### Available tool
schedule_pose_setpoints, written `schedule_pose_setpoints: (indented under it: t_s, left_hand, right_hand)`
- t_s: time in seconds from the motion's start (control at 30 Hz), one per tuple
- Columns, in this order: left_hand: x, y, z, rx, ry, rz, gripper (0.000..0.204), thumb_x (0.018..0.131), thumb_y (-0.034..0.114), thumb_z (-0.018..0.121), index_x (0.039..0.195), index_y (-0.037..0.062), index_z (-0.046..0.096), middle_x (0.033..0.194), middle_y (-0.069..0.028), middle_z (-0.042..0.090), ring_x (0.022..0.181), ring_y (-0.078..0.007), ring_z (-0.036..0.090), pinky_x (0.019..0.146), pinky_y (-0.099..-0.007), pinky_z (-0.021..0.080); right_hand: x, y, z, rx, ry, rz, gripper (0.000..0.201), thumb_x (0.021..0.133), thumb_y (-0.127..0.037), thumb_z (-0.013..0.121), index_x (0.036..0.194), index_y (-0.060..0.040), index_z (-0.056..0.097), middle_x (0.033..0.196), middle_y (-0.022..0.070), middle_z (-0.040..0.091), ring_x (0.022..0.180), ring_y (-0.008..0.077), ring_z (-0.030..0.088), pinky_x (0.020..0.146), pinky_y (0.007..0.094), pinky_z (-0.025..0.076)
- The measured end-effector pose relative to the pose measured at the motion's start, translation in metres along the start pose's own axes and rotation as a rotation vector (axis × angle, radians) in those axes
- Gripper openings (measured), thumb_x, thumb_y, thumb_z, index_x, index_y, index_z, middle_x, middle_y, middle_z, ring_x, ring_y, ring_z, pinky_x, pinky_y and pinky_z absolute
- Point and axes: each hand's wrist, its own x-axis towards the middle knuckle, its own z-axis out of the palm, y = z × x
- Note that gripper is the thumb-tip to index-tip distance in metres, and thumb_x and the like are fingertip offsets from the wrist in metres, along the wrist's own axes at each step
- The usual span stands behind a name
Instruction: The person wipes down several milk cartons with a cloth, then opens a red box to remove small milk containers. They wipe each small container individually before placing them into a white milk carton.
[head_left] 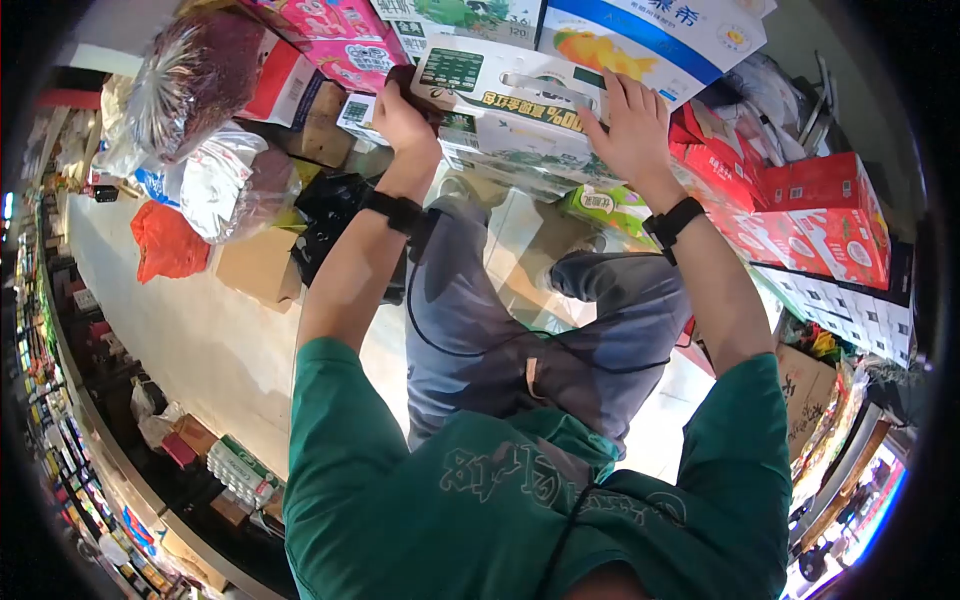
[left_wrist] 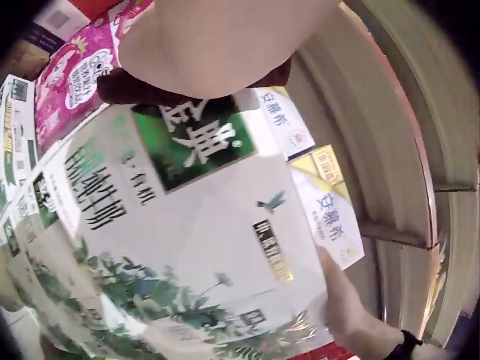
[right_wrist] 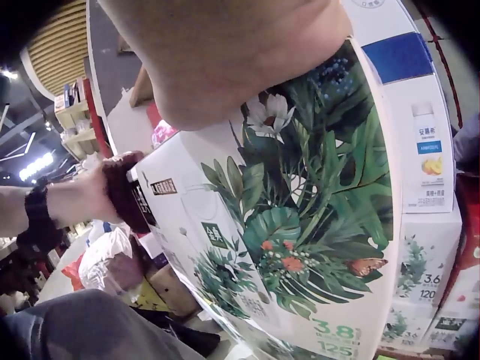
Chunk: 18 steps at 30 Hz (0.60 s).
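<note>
A white milk carton box [head_left: 520, 85] with a plastic carry handle on top and printed green leaves sits in front of the seated person. My left hand [head_left: 405, 120] is at its left end, holding a dark brown cloth [left_wrist: 127, 86] against the box. In the right wrist view the same cloth [right_wrist: 126, 187] bunches under the left fingers at the box's end. My right hand [head_left: 635, 130] rests on the box's right end, fingers straight over the top and thumb apart. From the left wrist view, that hand [left_wrist: 341, 296] lies along the far side. The right fingertips are hidden in the right wrist view.
More drink boxes stand behind, including a blue-and-white one [head_left: 640, 45] and pink ones [head_left: 340, 30]. Red boxes [head_left: 820, 220] are stacked at right. Plastic bags [head_left: 215, 180], a red bag [head_left: 170, 240] and a cardboard box [head_left: 258, 265] lie on the floor at left.
</note>
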Motion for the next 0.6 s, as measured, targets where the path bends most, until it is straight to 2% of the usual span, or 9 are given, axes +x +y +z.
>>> schedule_pose_setpoints:
  t_s: [0.07, 0.17, 0.27, 0.3, 0.4, 0.43, 0.53, 0.6]
  left_hand:
    - [0.019, -0.010, -0.005, 0.177, -0.043, 0.151, 0.029, 0.091, 0.025, 0.054, 0.092, -0.0001, 0.068, 0.073, -0.0077, 0.064, 0.060, -0.0184, 0.058, 0.053, -0.0330, 0.045]
    - [0.012, 0.005, -0.003, 0.845, -0.117, 0.418, 0.028, 0.090, 0.024, 0.055, 0.093, 0.0004, 0.069, 0.077, -0.0123, 0.067, 0.066, -0.0254, 0.063, 0.064, -0.0392, 0.049]
    - [0.002, 0.015, 0.004, 1.156, -0.234, 0.720, 0.032, 0.092, 0.025, 0.055, 0.098, -0.0030, 0.068, 0.094, -0.0153, 0.070, 0.081, -0.0345, 0.065, 0.073, -0.0413, 0.051]
    - [0.002, 0.015, 0.007, 1.254, -0.260, 0.811, 0.028, 0.090, 0.022, 0.056, 0.100, -0.0001, 0.070, 0.099, -0.0180, 0.069, 0.089, -0.0392, 0.064, 0.076, -0.0450, 0.050]
    - [0.002, 0.003, 0.019, 1.416, -0.279, 1.193, 0.024, 0.088, 0.018, 0.057, 0.100, 0.0015, 0.069, 0.098, -0.0174, 0.070, 0.091, -0.0365, 0.065, 0.078, -0.0466, 0.051]
    - [-0.004, 0.000, 0.025, 1.476, -0.330, 1.152, 0.023, 0.088, 0.016, 0.057, 0.100, 0.0022, 0.069, 0.103, -0.0183, 0.070, 0.096, -0.0345, 0.065, 0.085, -0.0458, 0.050]
    - [-0.024, -0.026, 0.048, 1.365, -0.629, 1.074, 0.025, 0.086, 0.018, 0.058, 0.103, 0.0023, 0.066, 0.113, -0.0166, 0.067, 0.100, -0.0336, 0.063, 0.091, -0.0454, 0.045]
    - [-0.052, -0.042, 0.064, 1.250, -0.756, 1.058, 0.028, 0.084, 0.018, 0.060, 0.105, 0.0005, 0.066, 0.117, -0.0188, 0.066, 0.106, -0.0340, 0.063, 0.095, -0.0444, 0.044]
  right_hand:
    - [0.001, 0.001, 0.001, -0.009, 0.000, 0.007, 0.069, 0.090, -0.052, 0.054, 0.138, -0.0038, 0.046, 0.131, 0.0162, 0.052, 0.126, 0.0321, 0.045, 0.112, 0.0500, 0.025]
    - [0.001, 0.001, 0.000, -0.005, 0.001, 0.003, 0.070, 0.089, -0.051, 0.054, 0.139, -0.0027, 0.045, 0.131, 0.0166, 0.052, 0.125, 0.0317, 0.045, 0.112, 0.0496, 0.025]
    - [0.001, 0.003, 0.002, 0.028, 0.024, -0.010, 0.070, 0.090, -0.050, 0.053, 0.139, -0.0005, 0.045, 0.130, 0.0171, 0.052, 0.125, 0.0316, 0.045, 0.111, 0.0496, 0.026]
    - [0.001, 0.002, 0.002, 0.039, 0.030, -0.009, 0.070, 0.090, -0.049, 0.053, 0.139, -0.0002, 0.045, 0.130, 0.0171, 0.052, 0.125, 0.0316, 0.045, 0.111, 0.0497, 0.026]
    - [0.002, 0.005, 0.005, 0.052, 0.059, -0.003, 0.068, 0.091, -0.048, 0.052, 0.138, 0.0005, 0.046, 0.130, 0.0177, 0.053, 0.125, 0.0320, 0.045, 0.111, 0.0500, 0.027]
    - [0.001, 0.005, 0.007, 0.055, 0.069, -0.001, 0.067, 0.091, -0.048, 0.052, 0.137, 0.0006, 0.046, 0.130, 0.0180, 0.053, 0.125, 0.0322, 0.045, 0.110, 0.0502, 0.027]
    - [0.000, 0.006, 0.006, 0.134, 0.109, 0.004, 0.062, 0.092, -0.045, 0.052, 0.133, 0.0011, 0.049, 0.131, 0.0192, 0.053, 0.123, 0.0342, 0.048, 0.109, 0.0522, 0.029]
    - [0.000, 0.009, 0.005, 0.271, 0.162, 0.032, 0.055, 0.093, -0.038, 0.052, 0.131, 0.0020, 0.050, 0.129, 0.0209, 0.053, 0.123, 0.0366, 0.048, 0.108, 0.0512, 0.031]
